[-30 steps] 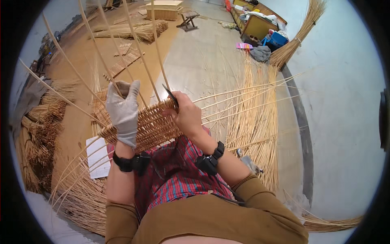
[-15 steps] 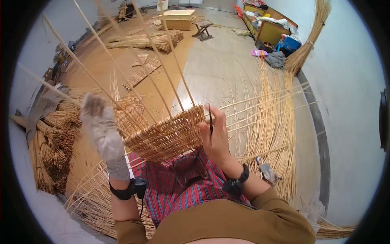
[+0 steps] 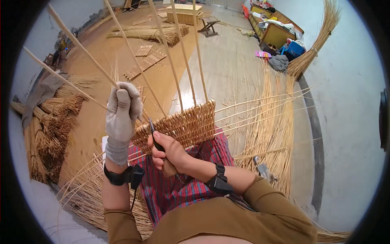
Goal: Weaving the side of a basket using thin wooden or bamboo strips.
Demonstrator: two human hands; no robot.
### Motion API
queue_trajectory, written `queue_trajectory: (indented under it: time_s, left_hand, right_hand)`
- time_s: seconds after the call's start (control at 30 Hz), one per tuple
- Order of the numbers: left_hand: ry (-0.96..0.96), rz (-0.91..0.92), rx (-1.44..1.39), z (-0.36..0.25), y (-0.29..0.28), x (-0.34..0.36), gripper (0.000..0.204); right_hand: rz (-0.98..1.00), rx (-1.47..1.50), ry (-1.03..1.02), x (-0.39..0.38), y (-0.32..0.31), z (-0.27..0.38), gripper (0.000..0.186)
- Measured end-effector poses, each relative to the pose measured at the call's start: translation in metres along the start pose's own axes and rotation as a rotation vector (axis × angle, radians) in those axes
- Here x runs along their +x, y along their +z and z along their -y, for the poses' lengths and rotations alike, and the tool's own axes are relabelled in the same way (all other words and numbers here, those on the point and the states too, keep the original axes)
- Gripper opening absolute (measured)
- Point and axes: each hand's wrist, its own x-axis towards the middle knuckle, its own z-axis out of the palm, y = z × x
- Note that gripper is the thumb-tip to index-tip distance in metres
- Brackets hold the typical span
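Observation:
A woven wicker panel [image 3: 189, 122] lies over my lap, with long pale rods standing up from its upper edge and others running out to both sides. My left hand [image 3: 123, 116], in a grey-white knit glove, is closed around one of the upright rods [image 3: 87, 53] at the panel's left end. My right hand [image 3: 168, 154], bare, grips a knife [image 3: 152, 127] with a dark narrow blade pointing up and a wooden handle. The blade is in front of the panel's upper left part, close beside my gloved hand; whether it touches the weave I cannot tell.
Loose reed bundles [image 3: 264, 134] lie along the right, darker bundles [image 3: 46, 142] on the left. A tall bundle [image 3: 315, 44] leans on the wall. Further back are a lidded basket [image 3: 183, 14], a folding stool [image 3: 209, 28], flat woven pieces [image 3: 148, 65] and a cluttered couch [image 3: 276, 32].
My left hand was off the rods half a second ago and now holds one. My right hand with the knife has moved down and left from the panel's right end to its left part.

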Motion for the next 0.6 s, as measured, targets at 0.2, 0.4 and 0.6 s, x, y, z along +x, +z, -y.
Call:
queue_trajectory:
  time_s: [0.2,0.4,0.6]
  left_hand:
    - [-0.040,0.079,-0.086,0.008,-0.005,-0.001,0.036]
    - [-0.104,0.113,0.053,0.022,0.024,-0.014,0.030]
    - [-0.082,0.560,0.562,0.016,0.036,-0.004,0.030]
  right_hand:
    - [-0.034,0.047,-0.031,-0.002,0.007,-0.003,0.037]
    - [-0.069,0.093,0.022,0.006,0.008,-0.012,0.033]
    - [0.001,0.023,-0.057,0.003,0.004,-0.005,0.032]
